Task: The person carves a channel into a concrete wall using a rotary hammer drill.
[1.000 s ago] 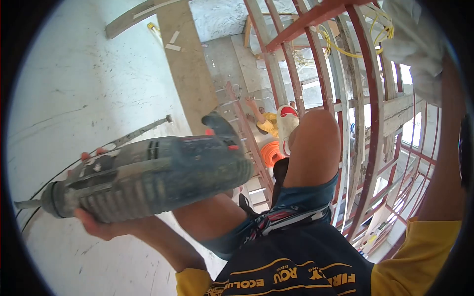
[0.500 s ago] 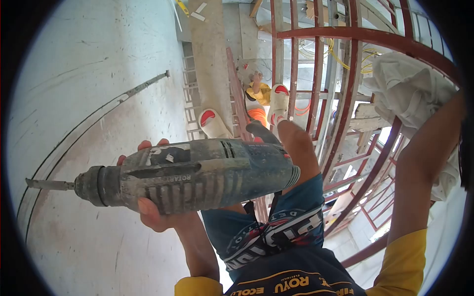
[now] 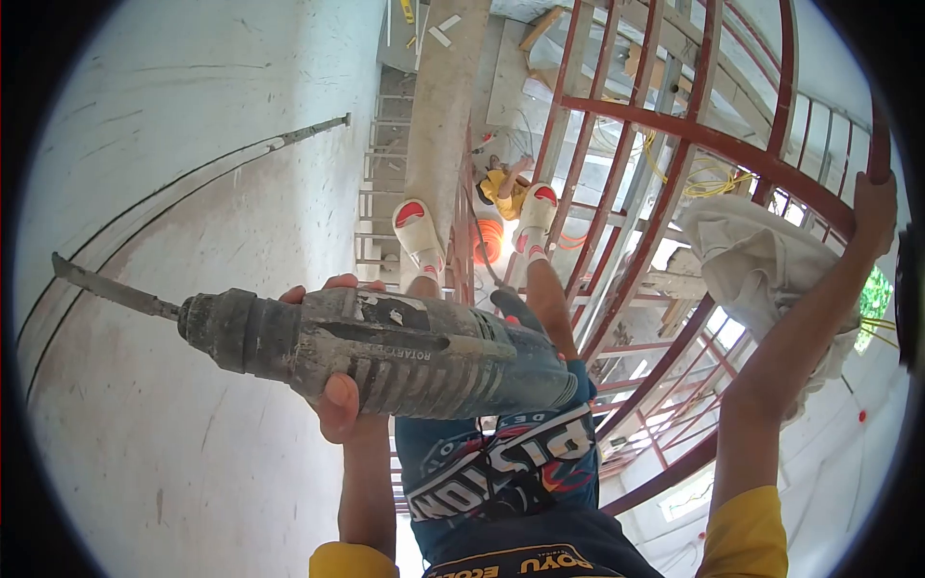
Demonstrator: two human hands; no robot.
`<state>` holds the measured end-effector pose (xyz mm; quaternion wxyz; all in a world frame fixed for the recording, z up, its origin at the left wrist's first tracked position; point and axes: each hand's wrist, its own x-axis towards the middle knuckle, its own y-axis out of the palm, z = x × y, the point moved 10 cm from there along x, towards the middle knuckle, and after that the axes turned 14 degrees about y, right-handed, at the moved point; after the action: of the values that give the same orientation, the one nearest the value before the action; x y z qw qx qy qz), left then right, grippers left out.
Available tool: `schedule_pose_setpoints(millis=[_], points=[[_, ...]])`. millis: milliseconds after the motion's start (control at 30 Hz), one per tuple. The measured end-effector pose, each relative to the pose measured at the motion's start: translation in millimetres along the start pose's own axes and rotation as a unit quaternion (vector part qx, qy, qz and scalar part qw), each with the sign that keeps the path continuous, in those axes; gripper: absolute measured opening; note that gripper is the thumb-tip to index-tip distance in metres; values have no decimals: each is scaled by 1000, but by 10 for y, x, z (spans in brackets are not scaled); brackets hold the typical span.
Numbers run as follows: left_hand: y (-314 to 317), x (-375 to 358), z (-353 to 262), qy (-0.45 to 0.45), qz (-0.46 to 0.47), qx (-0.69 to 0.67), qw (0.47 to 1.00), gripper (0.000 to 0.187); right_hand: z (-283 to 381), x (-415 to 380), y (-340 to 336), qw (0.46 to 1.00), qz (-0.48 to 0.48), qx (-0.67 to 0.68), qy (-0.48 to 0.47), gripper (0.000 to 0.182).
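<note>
My left hand (image 3: 339,409) is wrapped round the front part of a dusty rotary hammer (image 3: 414,352), thumb below and fingertips showing above. The tool lies across my view, its flat chisel bit (image 3: 116,287) pointing left at the pale wall (image 3: 212,405). Two dark lines bound a long curving groove (image 3: 279,143) cut in that wall, and the bit's end overlaps them in this view. Far to the right, my right hand (image 3: 874,214) grips an upright bar of the red steel railing (image 3: 819,199). A whitish cloth (image 3: 761,255) hangs over the railing beside my right forearm.
My sandalled feet stand apart, one on a narrow plank (image 3: 438,125), the other near red steel framing. Far below, a person in a yellow shirt (image 3: 501,188) is beside an orange round object (image 3: 488,241). A coiled yellow cable (image 3: 718,183) lies beyond the bars.
The rotary hammer has shifted right and slightly down in view, its bit now tilting upward to the left. My right hand has come into sight on the railing. The whole view has shifted.
</note>
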<state>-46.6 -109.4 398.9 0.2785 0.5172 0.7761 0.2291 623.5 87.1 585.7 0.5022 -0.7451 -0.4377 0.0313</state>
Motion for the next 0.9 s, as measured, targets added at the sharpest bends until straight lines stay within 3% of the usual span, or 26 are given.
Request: schedule_pose_setpoints(millis=[100,167,267,400,600,667,733,767,800,833,867,900], points=[[-62,-128,-108,-3,-21,36,999,88,26,-177,-122,996,28,-50,73,71],[-53,-204,-218,44,38,57,997,73,64,-227,-155,997,20,-40,70,70],[26,-276,-343,61,83,21,994,74,160,-418,-308,997,6,-20,79,74],[98,-370,-436,38,79,-15,996,76,217,-558,-425,997,5,-14,78,79],[7,-505,-441,14,2,4,1000,82,261,-632,-433,997,-42,27,51,84],[44,-513,-426,13,-12,8,1000,82,442,-887,-712,989,-130,65,-23,86],[-40,-534,-369,-20,-117,-17,993,92,762,-1428,-1276,938,-153,244,-192,73],[-73,-539,-317,-23,-134,-41,990,90,888,-1761,-1440,929,-128,266,-225,65],[-115,-516,-326,-4,-139,-29,990,90,968,-2067,-1479,886,-24,375,-271,62],[-168,-501,-279,-24,-144,-12,989,87,1114,-2395,-1377,824,227,446,-267,59],[-224,-499,-214,-45,-149,3,988,85,1169,-2842,-1412,793,268,381,-394,63],[-330,-481,-190,-31,-151,15,988,85,1167,-3273,-1308,746,401,323,-422,75]])
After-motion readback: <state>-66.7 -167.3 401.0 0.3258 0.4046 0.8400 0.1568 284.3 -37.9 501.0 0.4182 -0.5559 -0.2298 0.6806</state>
